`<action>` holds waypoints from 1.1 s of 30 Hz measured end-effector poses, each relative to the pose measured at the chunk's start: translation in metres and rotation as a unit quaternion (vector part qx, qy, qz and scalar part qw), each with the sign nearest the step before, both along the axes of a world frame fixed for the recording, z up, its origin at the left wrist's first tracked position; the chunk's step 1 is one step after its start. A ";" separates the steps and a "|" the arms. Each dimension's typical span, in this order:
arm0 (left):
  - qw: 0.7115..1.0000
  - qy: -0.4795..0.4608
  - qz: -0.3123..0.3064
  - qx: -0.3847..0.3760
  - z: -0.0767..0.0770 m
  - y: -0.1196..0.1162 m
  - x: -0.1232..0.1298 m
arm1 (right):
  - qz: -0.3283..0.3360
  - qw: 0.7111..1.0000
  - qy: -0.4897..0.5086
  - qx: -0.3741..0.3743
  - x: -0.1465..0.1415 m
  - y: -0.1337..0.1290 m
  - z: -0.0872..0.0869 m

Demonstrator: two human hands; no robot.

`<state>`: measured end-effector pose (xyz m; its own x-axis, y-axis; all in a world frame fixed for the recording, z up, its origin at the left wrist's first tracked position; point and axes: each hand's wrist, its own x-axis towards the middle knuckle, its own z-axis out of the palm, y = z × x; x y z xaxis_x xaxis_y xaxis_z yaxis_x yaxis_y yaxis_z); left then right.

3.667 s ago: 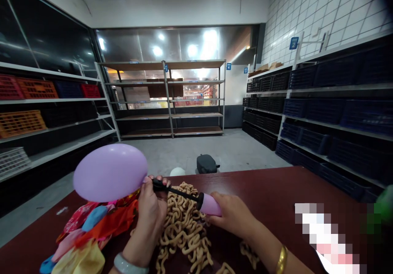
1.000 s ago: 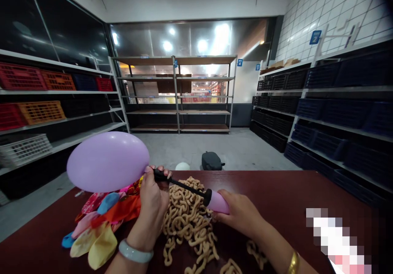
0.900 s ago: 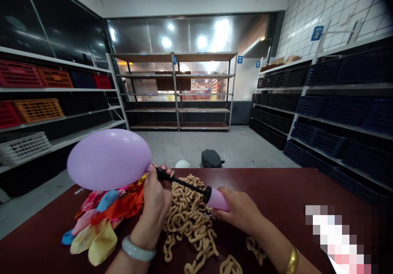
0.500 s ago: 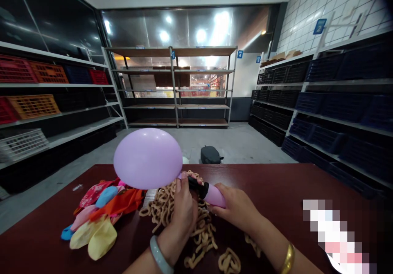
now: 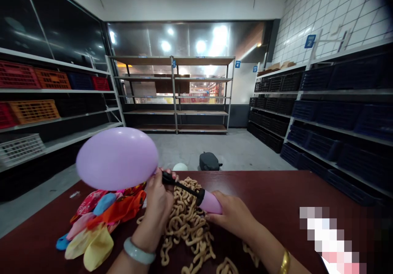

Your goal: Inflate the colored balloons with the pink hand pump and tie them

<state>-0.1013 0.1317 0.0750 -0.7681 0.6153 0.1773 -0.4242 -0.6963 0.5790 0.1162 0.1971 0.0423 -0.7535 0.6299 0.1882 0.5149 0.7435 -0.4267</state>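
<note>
A large inflated purple balloon (image 5: 118,159) stretches out to the left above the table. My left hand (image 5: 159,200) is closed around its neck and the black end of a hand balloon pump (image 5: 211,202). A thin black rod shows between that end and the pump's pink barrel. My right hand (image 5: 233,212) grips the pink barrel. Below the pump lies a pile of tan, curled, rope-like pieces (image 5: 187,221). Limp balloons (image 5: 98,253) in yellow, orange, pink, blue and red are heaped at the left, near my left forearm.
The dark red table (image 5: 270,192) has a blurred-out, pixelated object (image 5: 330,241) on its right. A dark bag (image 5: 209,160) stands on the floor beyond, beside a pale round thing (image 5: 180,167). Shelves with crates (image 5: 35,111) line both sides; a rack (image 5: 201,112) stands at the back.
My left hand and the balloon have moved left, away from my right hand. The pump has drawn out, baring its rod. The balloon looks somewhat larger. The view has tilted up slightly.
</note>
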 end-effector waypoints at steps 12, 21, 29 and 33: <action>0.999 -0.006 0.021 0.027 0.007 -0.006 -0.028 | 0.000 0.999 -0.003 0.032 0.010 0.008 0.003; 1.000 -0.006 -0.006 0.014 -0.007 0.005 0.005 | -0.004 0.998 -0.030 0.055 0.013 0.010 0.003; 0.998 -0.002 -0.056 -0.022 -0.028 0.013 0.058 | -0.006 0.999 -0.028 0.046 0.010 0.007 0.003; 0.997 0.006 -0.073 -0.010 -0.029 0.010 0.075 | -0.008 0.999 -0.023 0.042 0.008 0.003 0.004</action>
